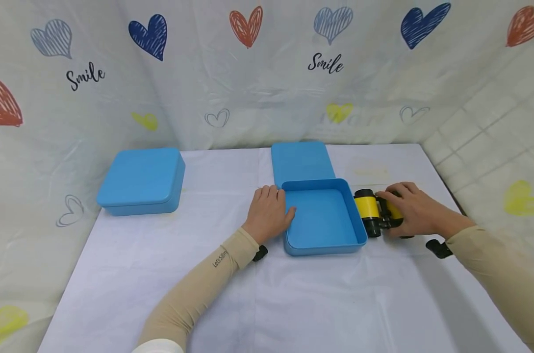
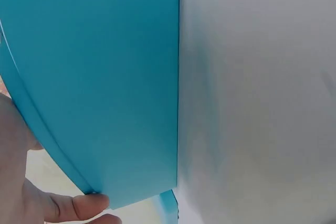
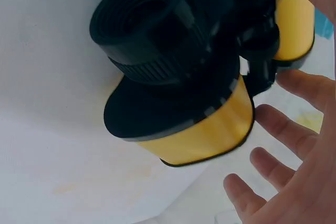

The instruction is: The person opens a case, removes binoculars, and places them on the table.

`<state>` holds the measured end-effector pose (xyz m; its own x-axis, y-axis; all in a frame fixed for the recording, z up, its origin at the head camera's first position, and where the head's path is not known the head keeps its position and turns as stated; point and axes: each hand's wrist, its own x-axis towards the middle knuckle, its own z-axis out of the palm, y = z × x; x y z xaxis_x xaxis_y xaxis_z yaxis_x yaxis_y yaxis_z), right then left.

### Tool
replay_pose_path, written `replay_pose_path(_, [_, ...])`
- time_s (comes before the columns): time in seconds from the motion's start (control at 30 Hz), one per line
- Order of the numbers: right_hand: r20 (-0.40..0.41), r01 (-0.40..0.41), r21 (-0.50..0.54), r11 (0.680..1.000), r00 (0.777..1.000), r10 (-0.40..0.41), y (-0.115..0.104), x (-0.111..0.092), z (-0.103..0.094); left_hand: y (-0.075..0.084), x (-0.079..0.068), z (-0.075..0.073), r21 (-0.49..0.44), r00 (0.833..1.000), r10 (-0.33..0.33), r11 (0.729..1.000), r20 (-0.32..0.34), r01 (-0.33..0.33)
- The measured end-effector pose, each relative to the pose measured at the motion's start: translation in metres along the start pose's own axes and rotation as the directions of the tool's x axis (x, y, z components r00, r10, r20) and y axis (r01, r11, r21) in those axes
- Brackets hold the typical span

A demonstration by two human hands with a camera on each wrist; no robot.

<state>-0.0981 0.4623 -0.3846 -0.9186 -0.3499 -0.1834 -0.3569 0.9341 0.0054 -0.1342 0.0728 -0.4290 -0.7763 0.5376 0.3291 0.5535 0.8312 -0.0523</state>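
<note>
An open blue box point(image 1: 321, 218) stands on the white table with its inside bare. At its left wall my left hand point(image 1: 268, 213) holds the rim, the thumb over the top edge; the left wrist view shows fingertips point(image 2: 86, 206) at a corner of the box point(image 2: 105, 93). Against the right wall lie black-and-yellow binoculars point(image 1: 367, 208). My right hand point(image 1: 419, 212) grips their right barrel from above. Close up in the right wrist view, several fingers point(image 3: 286, 129) are spread beside the yellow side of the binoculars point(image 3: 202, 135), the foremost near the hinge.
A flat blue lid point(image 1: 302, 159) lies behind the open box. Off to the left sits a second blue box point(image 1: 140, 179), closed. A sheet point(image 1: 258, 73) printed with hearts hangs along the table's far edge.
</note>
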Motion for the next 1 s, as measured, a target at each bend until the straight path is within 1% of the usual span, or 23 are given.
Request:
replay_pose_path(0.13, [0.008,-0.014,-0.003,1.000,1.000,0.014,-0.002,0.000,-0.005,-0.005,0.000,-0.001,0.003,0.999,0.005,1.000,0.047,-0.005])
replay_pose_path(0.27, [0.020,-0.008,-0.024,1.000,1.000,0.008,-0.010,0.000,-0.018,-0.010,0.000,-0.004,-0.006,0.991,0.004,1.000,0.131,-0.004])
replay_pose_path(0.33, [0.005,0.009,-0.028,1.000,1.000,-0.009,-0.016,0.000,-0.027,-0.014,0.001,-0.007,-0.016,0.987,0.000,1.000,0.163,0.003])
replay_pose_path(0.4, [-0.022,0.029,-0.029,0.999,0.999,-0.029,-0.022,0.002,-0.036,-0.019,-0.001,-0.009,-0.025,0.984,-0.002,1.000,0.177,0.006])
replay_pose_path(0.47, [-0.055,0.042,-0.030,0.999,0.998,-0.044,-0.027,0.005,-0.044,-0.025,-0.003,-0.010,-0.023,0.985,0.006,1.000,0.171,-0.002])
replay_pose_path(0.6, [-0.100,0.053,-0.023,0.998,0.993,-0.055,-0.037,0.011,-0.056,-0.039,-0.009,-0.012,0.021,0.989,0.034,0.999,0.142,-0.037])
replay_pose_path(0.77, [-0.134,0.078,-0.032,0.996,0.988,-0.081,-0.049,0.018,-0.065,-0.061,-0.018,-0.014,0.068,0.996,0.063,0.995,0.058,-0.067])
replay_pose_path(0.87, [-0.151,0.103,-0.054,0.993,0.982,-0.110,-0.056,0.025,-0.069,-0.075,-0.022,-0.016,0.067,0.997,0.072,0.995,0.012,-0.073])
replay_pose_path(0.93, [-0.164,0.121,-0.067,0.990,0.978,-0.130,-0.061,0.031,-0.072,-0.082,-0.025,-0.017,0.062,0.997,0.081,0.995,-0.002,-0.081])
replay_pose_path(1.0, [-0.175,0.138,-0.075,0.988,0.973,-0.150,-0.067,0.037,-0.074,-0.090,-0.029,-0.018,0.057,0.996,0.093,0.994,-0.001,-0.093])
